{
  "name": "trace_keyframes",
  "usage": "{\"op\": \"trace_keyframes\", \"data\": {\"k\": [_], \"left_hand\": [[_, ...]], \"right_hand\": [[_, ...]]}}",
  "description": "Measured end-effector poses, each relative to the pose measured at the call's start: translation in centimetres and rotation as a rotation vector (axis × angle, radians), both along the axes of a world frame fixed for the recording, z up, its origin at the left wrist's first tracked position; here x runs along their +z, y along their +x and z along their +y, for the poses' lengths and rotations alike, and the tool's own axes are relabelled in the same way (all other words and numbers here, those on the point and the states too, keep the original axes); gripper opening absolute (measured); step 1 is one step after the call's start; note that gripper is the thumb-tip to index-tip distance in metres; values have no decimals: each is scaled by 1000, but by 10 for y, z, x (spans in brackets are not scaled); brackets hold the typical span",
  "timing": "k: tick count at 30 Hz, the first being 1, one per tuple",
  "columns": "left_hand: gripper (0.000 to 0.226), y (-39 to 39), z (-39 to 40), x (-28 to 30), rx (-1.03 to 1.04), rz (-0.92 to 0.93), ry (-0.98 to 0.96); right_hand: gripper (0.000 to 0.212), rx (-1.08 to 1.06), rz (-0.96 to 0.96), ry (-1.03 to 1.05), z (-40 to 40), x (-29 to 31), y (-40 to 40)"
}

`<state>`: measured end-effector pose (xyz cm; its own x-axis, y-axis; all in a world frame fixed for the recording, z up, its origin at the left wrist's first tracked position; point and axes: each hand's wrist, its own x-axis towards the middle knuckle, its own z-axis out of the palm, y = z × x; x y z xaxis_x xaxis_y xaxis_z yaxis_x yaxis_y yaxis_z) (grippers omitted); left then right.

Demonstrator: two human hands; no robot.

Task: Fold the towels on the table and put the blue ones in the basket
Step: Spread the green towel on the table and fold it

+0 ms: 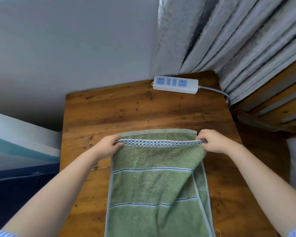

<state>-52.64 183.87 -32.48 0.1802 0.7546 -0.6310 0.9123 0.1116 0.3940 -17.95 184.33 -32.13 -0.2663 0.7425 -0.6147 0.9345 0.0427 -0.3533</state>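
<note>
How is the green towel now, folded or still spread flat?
Partly folded. The left hand and right hand pinch the checkered edge of the green towel, laid over a lower layer whose hem shows beyond it.

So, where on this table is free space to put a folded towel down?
The bare wood between the green towel's far edge and the power strip is free. Narrower strips of table lie beside the towel. The middle is crowded: left hand and right hand pinch the checkered hem.

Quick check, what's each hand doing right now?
Left hand: pinches the left corner of the green towel at its checkered edge.
Right hand: pinches the right corner of the same edge.
</note>
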Motion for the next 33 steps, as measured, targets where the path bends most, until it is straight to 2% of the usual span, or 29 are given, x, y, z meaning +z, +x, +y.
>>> {"op": "trace_keyframes", "data": {"k": [2,4,7,10,13,16,19,22,24,29,33], "left_hand": [[12,2,6,-5,71,51,123],[20,6,8,-12,30,169,168],[29,13,19,-28,-93,358,137],[34,18,29,-37,-135,395,60],[30,18,33,-41,-221,427,49],[29,17,34,-43,-238,367,28],[29,13,34,-42,-251,308,60],[18,3,31,-32,-244,237,88],[18,-5,24,-23,-220,212,103],[19,-24,1,9,-143,173,178],[13,-28,-14,47,-56,166,236]], "right_hand": [[22,-38,-29,63,7,-3,-2],[21,-88,-62,112,7,-11,-10],[24,-128,-102,167,11,-27,-23],[31,-113,-148,140,17,-40,-25],[22,-139,-158,119,20,-45,-25],[9,-149,-124,81,20,-45,-27],[18,-146,-47,38,28,-36,-22],[30,-168,61,-23,30,-19,-12],[31,-161,106,-40,27,-5,-6],[31,-160,205,15,12,28,3],[32,-112,175,116,-2,62,-4]]}}
